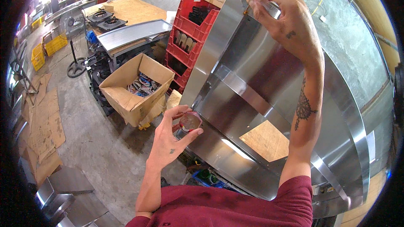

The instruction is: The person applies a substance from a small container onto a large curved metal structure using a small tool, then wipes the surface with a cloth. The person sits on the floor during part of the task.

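A large shiny sheet-metal housing (pixel 269 101) with folded flanges fills the centre and right. My right hand (pixel 282 12) is raised to its upper corner, fingers pinched on a thin tool with an orange tip touching the metal seam. My left hand (pixel 174 136) is lower, at the housing's left corner, holding a small open red can (pixel 190 122) with brownish paste inside.
An open cardboard box (pixel 134 88) with mixed items sits on the concrete floor at left. Red plastic crates (pixel 189 38) are stacked behind the housing. A workbench with a curved metal sheet (pixel 130 33), a fan stand (pixel 75 65), flattened cardboard (pixel 46 122) and metal pieces (pixel 67 193) lie around.
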A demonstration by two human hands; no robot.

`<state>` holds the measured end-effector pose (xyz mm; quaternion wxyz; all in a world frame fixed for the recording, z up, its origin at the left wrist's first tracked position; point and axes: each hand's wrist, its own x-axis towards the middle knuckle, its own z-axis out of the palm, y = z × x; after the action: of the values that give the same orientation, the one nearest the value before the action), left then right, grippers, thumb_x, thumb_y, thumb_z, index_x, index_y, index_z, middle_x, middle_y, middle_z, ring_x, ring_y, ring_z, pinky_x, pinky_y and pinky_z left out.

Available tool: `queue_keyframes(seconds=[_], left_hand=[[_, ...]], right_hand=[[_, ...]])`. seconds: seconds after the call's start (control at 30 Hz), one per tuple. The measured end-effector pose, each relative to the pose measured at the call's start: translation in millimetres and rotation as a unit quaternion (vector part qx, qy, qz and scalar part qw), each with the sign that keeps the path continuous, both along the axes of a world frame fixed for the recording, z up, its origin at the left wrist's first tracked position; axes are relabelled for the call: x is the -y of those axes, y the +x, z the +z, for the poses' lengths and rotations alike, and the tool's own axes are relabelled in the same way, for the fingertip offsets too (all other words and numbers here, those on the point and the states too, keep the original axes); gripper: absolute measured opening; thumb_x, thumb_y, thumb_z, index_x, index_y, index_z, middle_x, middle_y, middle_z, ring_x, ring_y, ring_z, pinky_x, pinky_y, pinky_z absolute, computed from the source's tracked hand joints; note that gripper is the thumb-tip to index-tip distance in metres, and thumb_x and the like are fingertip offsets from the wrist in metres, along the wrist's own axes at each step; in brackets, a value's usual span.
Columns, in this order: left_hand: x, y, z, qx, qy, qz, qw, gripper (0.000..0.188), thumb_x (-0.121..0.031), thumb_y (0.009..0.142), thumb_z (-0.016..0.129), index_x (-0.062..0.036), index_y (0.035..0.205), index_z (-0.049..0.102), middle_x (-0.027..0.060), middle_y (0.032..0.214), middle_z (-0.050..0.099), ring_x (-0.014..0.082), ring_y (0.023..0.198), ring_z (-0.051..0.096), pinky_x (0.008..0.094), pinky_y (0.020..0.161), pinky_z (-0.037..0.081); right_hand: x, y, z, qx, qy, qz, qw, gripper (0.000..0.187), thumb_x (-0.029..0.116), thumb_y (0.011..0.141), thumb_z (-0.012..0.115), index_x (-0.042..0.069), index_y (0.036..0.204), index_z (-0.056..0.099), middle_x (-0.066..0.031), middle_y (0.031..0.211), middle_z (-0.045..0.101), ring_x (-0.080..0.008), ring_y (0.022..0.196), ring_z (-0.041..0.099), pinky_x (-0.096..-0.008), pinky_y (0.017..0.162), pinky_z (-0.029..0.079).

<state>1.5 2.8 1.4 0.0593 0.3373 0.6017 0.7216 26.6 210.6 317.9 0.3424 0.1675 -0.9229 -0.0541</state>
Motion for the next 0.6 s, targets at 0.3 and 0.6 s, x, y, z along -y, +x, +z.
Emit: queue_keyframes(seconds=[0.3,0.6], left_hand=[[-1.9,1.7,2.3,-0.009,-0.006,0.023,1.0,0.067,-0.016,0.09,0.092,-0.0056,0.144,0.054,0.0112,0.139,0.068,0.0219,0.125,0.069,0.0395,0.103,0.06],[-11.7,6.6,-2.9,-0.016,0.061,0.02,0.998,0.072,-0.01,0.087,0.093,-0.0064,0.145,0.052,0.0134,0.143,0.065,0.0248,0.128,0.068,0.042,0.107,0.06]], right_hand=[[13.3,39.5,-88.6,-0.121,-0.201,0.103,0.967,0.014,-0.003,0.102,0.066,0.002,0.114,0.068,-0.0074,0.121,0.064,-0.0137,0.101,0.063,-0.028,0.092,0.052],[34.1,61.5,-231.2,0.037,-0.355,0.027,0.934,0.019,0.003,0.09,0.081,0.009,0.106,0.074,-0.0112,0.111,0.063,-0.0263,0.101,0.064,-0.0369,0.084,0.05]])
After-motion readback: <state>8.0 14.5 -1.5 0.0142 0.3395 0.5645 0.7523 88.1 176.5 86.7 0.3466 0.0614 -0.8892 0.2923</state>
